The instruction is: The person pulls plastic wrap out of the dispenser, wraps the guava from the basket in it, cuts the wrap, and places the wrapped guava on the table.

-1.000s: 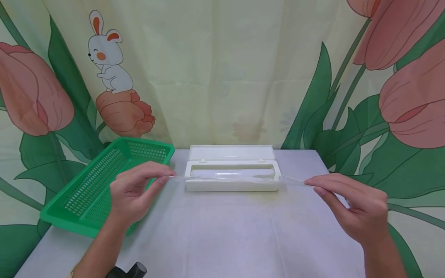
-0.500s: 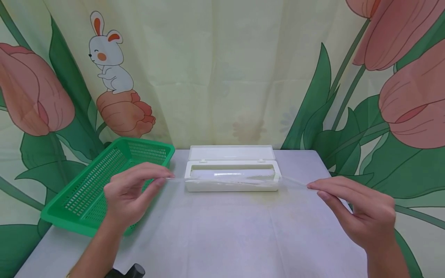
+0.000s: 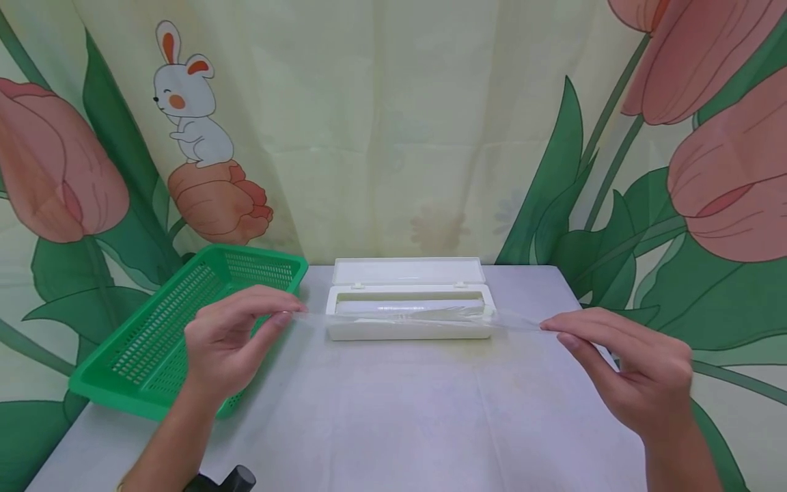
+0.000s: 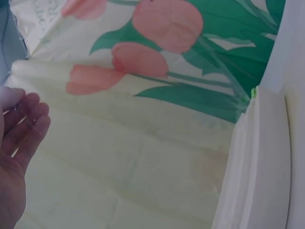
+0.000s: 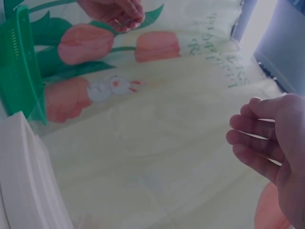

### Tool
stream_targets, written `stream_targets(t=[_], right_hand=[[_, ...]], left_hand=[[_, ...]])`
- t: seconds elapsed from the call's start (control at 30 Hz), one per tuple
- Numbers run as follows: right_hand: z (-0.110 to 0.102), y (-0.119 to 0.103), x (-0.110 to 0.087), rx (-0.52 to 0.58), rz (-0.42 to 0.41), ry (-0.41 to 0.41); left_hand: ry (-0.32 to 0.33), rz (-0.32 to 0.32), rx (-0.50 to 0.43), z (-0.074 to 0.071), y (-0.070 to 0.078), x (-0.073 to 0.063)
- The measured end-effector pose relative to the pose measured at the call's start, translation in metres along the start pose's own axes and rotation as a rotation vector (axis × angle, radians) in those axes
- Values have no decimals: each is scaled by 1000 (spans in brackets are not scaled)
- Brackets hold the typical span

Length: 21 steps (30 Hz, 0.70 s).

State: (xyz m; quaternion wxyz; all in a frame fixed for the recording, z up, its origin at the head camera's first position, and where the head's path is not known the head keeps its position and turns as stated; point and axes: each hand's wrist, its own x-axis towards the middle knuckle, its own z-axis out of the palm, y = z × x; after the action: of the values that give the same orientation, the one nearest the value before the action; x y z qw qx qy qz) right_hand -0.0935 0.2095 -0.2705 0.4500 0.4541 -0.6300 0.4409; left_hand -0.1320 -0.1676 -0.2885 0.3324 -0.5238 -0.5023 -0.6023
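A sheet of clear plastic wrap stretches between the two hands, in front of an opened white box. My left hand pinches the wrap's left corner between thumb and index finger. At the opposite end, the thumb and fingers of my right hand pinch the other corner. Inside the box lies a roll of wrap, partly covered by the sheet. The box's lid is tipped back behind it. In the right wrist view, the right hand shows its fingers close together.
A green perforated basket stands at the left of the table, partly behind the left forearm. A white cloth covers the table. A black object shows at the bottom edge near the left wrist. A tulip-printed curtain hangs behind.
Both hands keep their pinch on the wrap and shift only slightly. The right hand moved a little outward, then back in. The sheet's folds over the box have changed; box and basket stay put.
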Motion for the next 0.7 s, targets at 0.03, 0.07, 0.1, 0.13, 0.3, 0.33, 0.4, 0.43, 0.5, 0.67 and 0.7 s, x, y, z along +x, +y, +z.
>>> stream_targets(t=[0.03,0.07,0.1,0.13,0.3,0.33,0.4,0.43,0.5,0.67,0.7], right_hand=[[0,1,0,-2,-2,0],[0,1,0,-2,-2,0],[1,2,0,2,-6,3],[1,3,0,3,-6,3],[2,7,-1,32,0,-10],[2,8,-1,32,4,-15],[2,10,-2,42,6,-20],[1,11,-3,42,10,-23],[0,13,-5,32,24,-34],[-1,16,-8,4,43,-48],[-1,16,-8,-2,45,-48]], left_hand=[[1,-1,-1,0,0,0],[1,0,-1,-1,-1,0],[1,-1,-2,-1,-1,0],[1,-3,-2,-1,-1,0],[-6,-26,10,-3,-4,-1],[-8,-37,16,-3,-4,-2],[-9,-52,24,-4,-5,-3],[-10,-58,26,-4,-6,-4],[-14,-73,35,-5,-7,-5],[-19,-102,33,-8,-10,-9],[-21,-109,32,-8,-11,-10]])
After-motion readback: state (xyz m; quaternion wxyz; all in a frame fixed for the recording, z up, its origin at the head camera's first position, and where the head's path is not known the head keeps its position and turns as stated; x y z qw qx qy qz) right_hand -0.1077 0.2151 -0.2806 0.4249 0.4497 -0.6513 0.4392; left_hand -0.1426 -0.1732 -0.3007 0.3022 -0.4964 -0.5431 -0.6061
